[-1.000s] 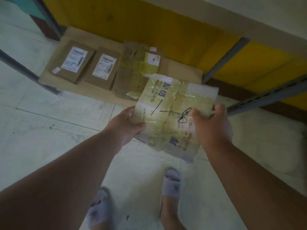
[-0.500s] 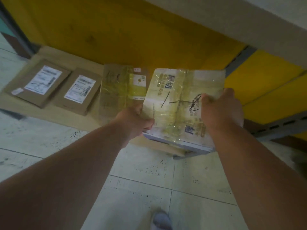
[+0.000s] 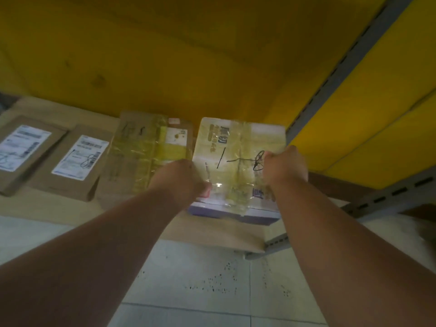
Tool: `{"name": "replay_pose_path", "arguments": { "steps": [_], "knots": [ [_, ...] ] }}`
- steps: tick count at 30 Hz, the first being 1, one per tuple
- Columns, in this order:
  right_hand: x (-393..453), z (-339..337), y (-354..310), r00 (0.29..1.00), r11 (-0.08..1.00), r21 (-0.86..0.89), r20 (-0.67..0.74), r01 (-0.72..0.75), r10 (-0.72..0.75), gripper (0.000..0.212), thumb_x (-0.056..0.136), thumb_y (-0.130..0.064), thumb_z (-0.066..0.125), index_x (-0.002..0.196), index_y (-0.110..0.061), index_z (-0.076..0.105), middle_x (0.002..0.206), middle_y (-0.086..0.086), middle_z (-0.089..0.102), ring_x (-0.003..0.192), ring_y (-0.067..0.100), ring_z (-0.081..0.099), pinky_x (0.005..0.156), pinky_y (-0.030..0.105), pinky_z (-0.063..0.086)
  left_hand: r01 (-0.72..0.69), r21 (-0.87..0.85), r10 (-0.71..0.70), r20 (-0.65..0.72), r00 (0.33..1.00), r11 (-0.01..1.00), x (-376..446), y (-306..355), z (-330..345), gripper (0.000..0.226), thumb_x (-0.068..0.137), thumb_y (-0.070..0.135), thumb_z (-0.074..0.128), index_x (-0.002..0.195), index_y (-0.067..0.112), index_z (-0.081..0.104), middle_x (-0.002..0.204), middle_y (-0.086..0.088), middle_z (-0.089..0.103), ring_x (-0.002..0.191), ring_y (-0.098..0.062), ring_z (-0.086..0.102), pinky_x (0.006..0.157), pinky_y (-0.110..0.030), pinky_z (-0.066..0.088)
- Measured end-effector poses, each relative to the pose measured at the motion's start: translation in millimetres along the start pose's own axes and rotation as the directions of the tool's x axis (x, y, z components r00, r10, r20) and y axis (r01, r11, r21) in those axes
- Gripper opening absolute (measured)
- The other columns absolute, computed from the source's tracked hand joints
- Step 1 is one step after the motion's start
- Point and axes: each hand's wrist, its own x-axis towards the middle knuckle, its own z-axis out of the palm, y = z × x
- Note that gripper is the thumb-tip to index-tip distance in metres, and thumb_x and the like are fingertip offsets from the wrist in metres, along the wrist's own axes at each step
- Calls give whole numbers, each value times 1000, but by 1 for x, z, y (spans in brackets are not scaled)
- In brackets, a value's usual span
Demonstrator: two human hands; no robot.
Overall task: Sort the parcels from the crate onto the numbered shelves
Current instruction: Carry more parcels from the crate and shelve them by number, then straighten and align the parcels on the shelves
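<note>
Parcels: three brown cardboard ones (image 3: 77,161) lie on our low wooden shelf (image 3: 47,208); our left hand (image 3: 181,178) and right hand (image 3: 283,168) grip a fourth, tape-wrapped white box (image 3: 236,147), beside them, not yet released.

I see a white printed carton parcel (image 3: 238,161) wrapped in glossy, wrinkled clear tape that catches the light. The brown cardboard box beside it (image 3: 146,156) carries the same shiny yellowed tape. Two flat matt brown cardboard mailers (image 3: 77,182) (image 3: 14,178) bear smooth white paper labels. They lie on a matt tan board shelf (image 3: 212,232); the grey upright (image 3: 330,74) looks like painted slotted metal. The pale floor tiles (image 3: 188,279) are smooth and speckled.
</note>
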Motion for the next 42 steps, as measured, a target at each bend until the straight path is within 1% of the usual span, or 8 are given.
{"name": "replay_pose_path", "arguments": {
  "steps": [6,9,12,18,25,30,34,42],
  "knots": [
    [19,39,24,1000,998,50,10,-27,26,49,101,-36,53,141,-9,45,121,13,64,84,28,54,66,34,40,-45,250,55,-35,998,967,13,-9,21,43,78,49,78,104,18,66,95,-1,71,86,-20,65,74,-35,55],
    [22,50,30,1000,1000,18,-18,-12,12,52,99,-38,57,140,-8,47,123,12,63,83,26,54,64,33,40,-48,294,70,-63,996,955,23,-14,26,56,75,58,78,108,15,63,95,-1,67,85,-20,61,62,-32,44],
    [25,57,31,998,998,-46,-30,50,-51,51,95,-38,61,135,-7,51,129,14,58,99,30,63,67,32,43,-42,275,67,-83,994,961,25,-13,28,56,76,57,78,110,16,62,96,-2,67,79,-20,61,55,-30,40],
    [2,55,34,980,983,-40,-78,178,-181,54,93,-40,63,139,-13,50,138,10,47,124,31,48,103,44,45,-78,292,131,-167,977,953,18,-16,30,63,81,53,74,127,16,53,116,-7,59,99,-29,62,75,-39,51],
    [-97,19,46,975,970,106,5,219,-221,45,90,-37,69,130,-22,54,129,-1,50,109,19,53,85,27,45,-149,247,196,-177,965,958,-60,-30,31,45,89,40,66,128,21,53,120,-3,56,100,-29,59,72,-35,44],
    [-173,-22,50,952,950,116,71,290,-299,47,91,-41,68,132,-22,54,131,-2,52,118,21,54,96,42,52,-127,236,157,-113,981,963,-147,-36,10,46,85,36,71,125,21,56,115,-2,61,101,-27,59,79,-39,50],
    [-221,-59,47,947,942,152,80,298,-312,50,91,-39,68,134,-20,53,131,-2,53,120,20,52,98,43,51,-179,296,203,-53,978,938,-209,-31,-24,46,85,37,70,125,22,55,116,-1,60,100,-26,59,79,-40,52],
    [-290,-151,17,895,896,196,132,398,-426,50,92,-39,67,135,-19,52,133,-1,51,121,19,53,96,37,52,-130,340,196,-168,966,931,-295,2,-88,45,85,34,70,125,18,57,119,-6,60,100,-31,61,78,-43,51]
  ]
}}
